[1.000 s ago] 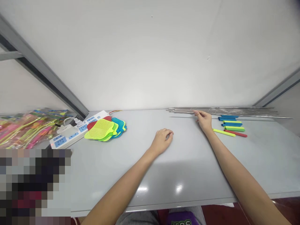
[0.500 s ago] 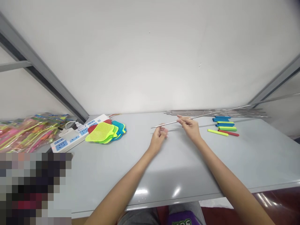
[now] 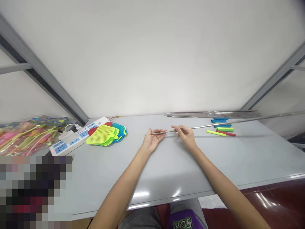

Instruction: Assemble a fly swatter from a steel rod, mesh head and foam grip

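Observation:
A long thin metal rod (image 3: 206,126) runs from the middle of the table out past the right edge of the view, thinner toward its left end. My right hand (image 3: 184,136) is closed around it, pinching it between thumb and fingers. My left hand (image 3: 153,140) is turned palm up with its fingers stretched out, and the rod's left tip lies across it. Whether the left thumb presses on the tip I cannot tell. Right of my right hand lie several coloured tubes, among them a yellow tube (image 3: 215,133), a red tube (image 3: 226,133) and a blue tube (image 3: 218,121).
More metal rods (image 3: 190,114) lie along the wall at the back. On the left, several perforated fly swatter heads (image 3: 102,135) overlap beside a white power strip (image 3: 82,135). Bagged colourful goods (image 3: 30,133) are at far left. Grey metal posts (image 3: 45,74) frame the table (image 3: 107,171).
The rod's right end has swung lower, so it lies flatter. My left hand has moved left and opened out under the rod's tip. My right hand has shifted slightly left and down.

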`<state>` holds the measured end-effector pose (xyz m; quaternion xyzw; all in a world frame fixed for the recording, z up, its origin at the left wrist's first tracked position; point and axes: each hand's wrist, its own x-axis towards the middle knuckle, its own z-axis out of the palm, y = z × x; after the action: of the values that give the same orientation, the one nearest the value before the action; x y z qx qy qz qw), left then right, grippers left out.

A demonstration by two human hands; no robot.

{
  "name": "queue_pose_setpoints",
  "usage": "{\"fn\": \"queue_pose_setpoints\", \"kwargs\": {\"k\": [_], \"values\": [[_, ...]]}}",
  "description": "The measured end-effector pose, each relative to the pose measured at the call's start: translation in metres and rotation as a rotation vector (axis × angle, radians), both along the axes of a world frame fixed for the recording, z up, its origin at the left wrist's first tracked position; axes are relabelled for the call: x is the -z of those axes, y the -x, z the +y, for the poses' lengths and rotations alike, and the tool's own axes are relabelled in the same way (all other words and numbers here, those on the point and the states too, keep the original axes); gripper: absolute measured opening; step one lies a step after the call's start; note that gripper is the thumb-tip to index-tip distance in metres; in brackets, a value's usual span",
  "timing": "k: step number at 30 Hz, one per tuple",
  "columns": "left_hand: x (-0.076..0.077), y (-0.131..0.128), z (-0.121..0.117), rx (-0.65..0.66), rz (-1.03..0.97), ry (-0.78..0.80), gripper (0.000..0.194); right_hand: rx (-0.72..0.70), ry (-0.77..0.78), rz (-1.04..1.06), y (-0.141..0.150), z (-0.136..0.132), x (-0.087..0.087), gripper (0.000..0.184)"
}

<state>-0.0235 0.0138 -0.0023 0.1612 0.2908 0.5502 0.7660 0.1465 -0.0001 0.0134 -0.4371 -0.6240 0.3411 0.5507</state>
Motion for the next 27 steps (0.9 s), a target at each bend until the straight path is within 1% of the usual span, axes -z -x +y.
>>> {"fn": "queue_pose_setpoints", "kwargs": {"k": [3,8,10,13,14,16,21,23,27], "values": [[-0.001,0.013,0.006,-0.039,-0.015,0.035,0.051,-0.077,-0.008,0.074,-0.002,-0.006,-0.002,0.028],[-0.003,0.022,0.009,-0.079,-0.025,0.047,0.049,-0.232,0.016,0.034,-0.006,-0.007,-0.002,0.034],[-0.003,0.022,0.009,-0.074,-0.036,0.052,0.048,-0.279,0.086,-0.002,-0.007,-0.004,0.002,0.035],[-0.003,0.021,0.009,-0.069,-0.043,0.056,0.047,-0.35,0.238,-0.091,-0.005,0.002,0.009,0.036],[-0.003,0.021,0.009,-0.068,-0.045,0.057,0.046,-0.345,0.269,-0.095,-0.005,0.004,0.011,0.036],[-0.003,0.021,0.009,-0.073,-0.049,0.062,0.045,-0.327,0.304,-0.036,-0.003,0.006,0.013,0.038],[-0.003,0.023,0.008,-0.101,-0.053,0.077,0.043,-0.262,0.383,0.285,-0.004,0.009,0.012,0.041],[-0.002,0.024,0.008,-0.079,-0.041,0.07,0.044,-0.232,0.4,0.39,-0.007,0.011,0.012,0.041],[0.0,0.026,0.006,-0.028,-0.037,0.037,0.044,-0.23,0.423,0.45,-0.012,0.015,0.017,0.038]]}}
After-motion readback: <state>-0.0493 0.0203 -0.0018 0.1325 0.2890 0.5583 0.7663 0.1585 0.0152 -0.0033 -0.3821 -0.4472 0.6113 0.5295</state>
